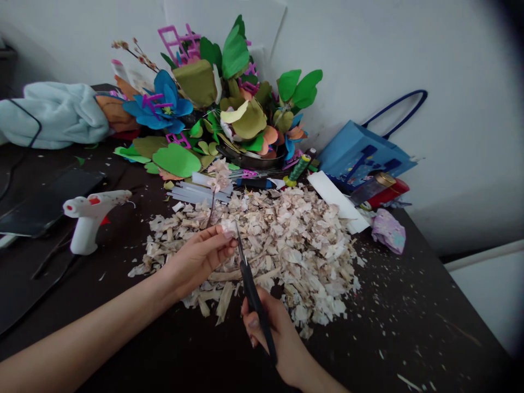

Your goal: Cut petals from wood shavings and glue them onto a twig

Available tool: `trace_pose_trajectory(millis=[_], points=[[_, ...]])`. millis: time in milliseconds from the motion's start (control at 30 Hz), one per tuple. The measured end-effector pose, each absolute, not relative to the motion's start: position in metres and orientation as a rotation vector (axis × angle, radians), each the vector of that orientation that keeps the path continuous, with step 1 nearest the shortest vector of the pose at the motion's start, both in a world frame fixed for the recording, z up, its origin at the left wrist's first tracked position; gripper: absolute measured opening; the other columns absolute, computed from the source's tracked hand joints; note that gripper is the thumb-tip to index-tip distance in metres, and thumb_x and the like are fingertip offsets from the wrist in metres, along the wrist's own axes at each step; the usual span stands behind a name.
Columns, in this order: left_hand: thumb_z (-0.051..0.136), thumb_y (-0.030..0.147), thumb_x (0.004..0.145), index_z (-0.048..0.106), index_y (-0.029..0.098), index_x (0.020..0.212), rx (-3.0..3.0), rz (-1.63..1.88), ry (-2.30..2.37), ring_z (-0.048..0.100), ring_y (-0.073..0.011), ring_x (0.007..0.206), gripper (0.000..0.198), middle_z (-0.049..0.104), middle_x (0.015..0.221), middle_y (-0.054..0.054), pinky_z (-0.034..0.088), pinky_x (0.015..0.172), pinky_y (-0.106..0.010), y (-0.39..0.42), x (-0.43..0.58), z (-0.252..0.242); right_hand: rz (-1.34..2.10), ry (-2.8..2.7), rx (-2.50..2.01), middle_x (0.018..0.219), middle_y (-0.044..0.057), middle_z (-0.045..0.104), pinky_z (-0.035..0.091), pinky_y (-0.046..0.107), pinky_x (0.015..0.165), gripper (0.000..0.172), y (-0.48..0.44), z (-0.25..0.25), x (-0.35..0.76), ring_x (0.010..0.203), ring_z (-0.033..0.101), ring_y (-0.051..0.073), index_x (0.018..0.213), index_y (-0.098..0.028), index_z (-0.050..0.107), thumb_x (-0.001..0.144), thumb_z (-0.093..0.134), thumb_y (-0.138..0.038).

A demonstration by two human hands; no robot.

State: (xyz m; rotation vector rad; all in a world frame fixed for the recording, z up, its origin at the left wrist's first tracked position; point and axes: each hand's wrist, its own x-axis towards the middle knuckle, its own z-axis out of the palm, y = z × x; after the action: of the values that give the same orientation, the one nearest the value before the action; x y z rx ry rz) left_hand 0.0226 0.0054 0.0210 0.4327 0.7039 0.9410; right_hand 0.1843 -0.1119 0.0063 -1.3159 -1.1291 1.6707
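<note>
My left hand [207, 250] pinches a small pale dried petal piece [228, 227] between thumb and fingers. My right hand [272, 327] grips scissors [254, 295] with long black handles, their blades pointing up against the pale piece. Just behind the left hand rises a thin brown stem with a pale pink blossom [220, 177]; whether that hand holds it too I cannot tell. Below and around both hands spreads a heap of dry, whitish-beige scraps [298, 245].
A white glue gun [88, 218] stands at left, near a dark flat device [53, 196]. Behind the heap are glue sticks [196, 192], a green thread spool [298, 168] and many bright fabric flowers [164, 106]. A blue bag [364, 153] leans at the wall, right.
</note>
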Motion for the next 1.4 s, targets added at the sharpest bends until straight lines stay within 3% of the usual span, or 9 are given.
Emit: trace_pose_trajectory(millis=[400,967,1400], points=[[0.070,0.004,0.076,0.064,0.012,0.072,0.429,0.941,0.715,0.064,-0.0098,0.067,0.011,0.065,0.070,-0.002,0.055,0.063,-0.016,0.0065,0.0229,0.0216,1.673,-1.085,-1.325,0.060,-0.006,0.042,0.031,0.021,0.046,0.053,-0.1131,0.0039,0.1828,0.049,0.036,0.008,0.077,-0.020,0.046,0.074,0.062,-0.070],[0.070,0.006,0.076,0.062,0.013,0.071,0.463,0.937,0.728,0.063,-0.0103,0.064,0.011,0.064,0.067,-0.002,0.053,0.060,-0.017,0.0088,0.0208,0.0249,1.640,-1.067,-1.345,0.059,-0.006,0.044,0.030,0.020,0.045,0.043,-0.1142,-0.0025,0.1851,0.049,0.037,0.008,0.077,-0.019,0.049,0.077,0.066,-0.058],[0.074,0.012,0.075,0.060,0.014,0.071,0.519,0.959,0.763,0.060,-0.0101,0.061,0.014,0.063,0.066,-0.002,0.051,0.057,-0.019,0.0111,0.0201,0.0227,1.578,-1.143,-1.337,0.059,-0.006,0.041,0.031,0.022,0.047,0.051,-0.1117,-0.0017,0.1883,0.050,0.035,0.009,0.079,-0.020,0.047,0.075,0.061,-0.069]])
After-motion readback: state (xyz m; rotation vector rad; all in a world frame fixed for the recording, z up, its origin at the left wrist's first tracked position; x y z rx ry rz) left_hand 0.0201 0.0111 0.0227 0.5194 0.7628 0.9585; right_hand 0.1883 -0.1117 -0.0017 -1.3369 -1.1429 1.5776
